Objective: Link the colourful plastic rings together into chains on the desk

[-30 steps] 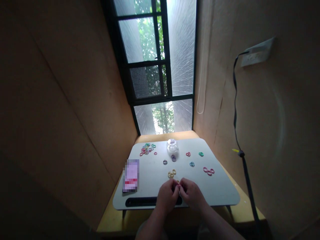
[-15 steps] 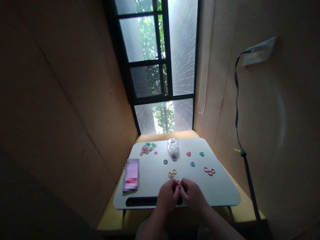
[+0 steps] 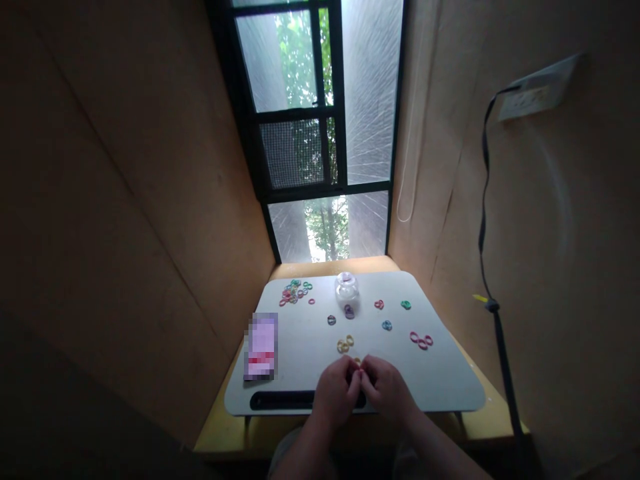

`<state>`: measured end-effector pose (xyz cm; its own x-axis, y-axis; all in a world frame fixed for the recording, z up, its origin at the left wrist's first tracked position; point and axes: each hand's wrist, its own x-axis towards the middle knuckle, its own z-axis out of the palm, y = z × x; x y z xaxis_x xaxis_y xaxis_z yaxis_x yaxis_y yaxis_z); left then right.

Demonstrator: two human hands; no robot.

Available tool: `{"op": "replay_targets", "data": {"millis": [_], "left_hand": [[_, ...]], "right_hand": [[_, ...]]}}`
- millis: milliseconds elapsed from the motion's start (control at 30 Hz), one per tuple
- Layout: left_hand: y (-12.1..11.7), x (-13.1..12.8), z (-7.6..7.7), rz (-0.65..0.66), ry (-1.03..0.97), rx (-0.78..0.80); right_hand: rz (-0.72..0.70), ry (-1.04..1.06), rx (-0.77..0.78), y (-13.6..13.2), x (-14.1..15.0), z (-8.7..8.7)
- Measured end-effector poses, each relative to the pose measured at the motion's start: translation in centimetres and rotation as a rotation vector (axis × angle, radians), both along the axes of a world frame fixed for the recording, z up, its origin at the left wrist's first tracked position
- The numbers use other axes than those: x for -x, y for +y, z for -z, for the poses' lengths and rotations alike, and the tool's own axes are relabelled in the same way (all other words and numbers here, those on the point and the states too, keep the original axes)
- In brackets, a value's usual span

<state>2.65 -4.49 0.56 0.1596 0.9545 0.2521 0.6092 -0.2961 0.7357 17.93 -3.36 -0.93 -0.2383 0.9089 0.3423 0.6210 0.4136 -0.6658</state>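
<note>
My left hand (image 3: 336,390) and my right hand (image 3: 385,387) meet over the front of the white table, their fingers closed and fingertips pinched together. A bit of a yellow hair tie (image 3: 357,361) shows at the fingertips; most of it is hidden by my fingers. Just beyond lie several yellow hair ties (image 3: 345,344). Farther back are small groups: dark (image 3: 331,320), purple (image 3: 349,311), blue (image 3: 387,325), red (image 3: 379,304) and green hair ties (image 3: 406,305). Pink hair ties (image 3: 421,341) lie to the right.
A mixed pile of hair ties (image 3: 295,292) sits at the back left of the white table (image 3: 300,333). A clear jar (image 3: 347,288) stands at the back middle. A blurred-out pinkish object (image 3: 261,345) lies at the left, and a black slot (image 3: 280,400) runs along the front edge.
The view has shifted slightly. My hands stay together in the same pinch, and the hair ties on the table keep their places.
</note>
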Motion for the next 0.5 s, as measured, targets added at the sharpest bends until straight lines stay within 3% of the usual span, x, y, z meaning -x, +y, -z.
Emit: {"op": "replay_targets", "data": {"millis": [500], "left_hand": [[1.1,0.3,-0.3,0.004,-0.01,0.062]], "right_hand": [[-0.016,-0.053,0.032,1.3,0.0,0.4]]}}
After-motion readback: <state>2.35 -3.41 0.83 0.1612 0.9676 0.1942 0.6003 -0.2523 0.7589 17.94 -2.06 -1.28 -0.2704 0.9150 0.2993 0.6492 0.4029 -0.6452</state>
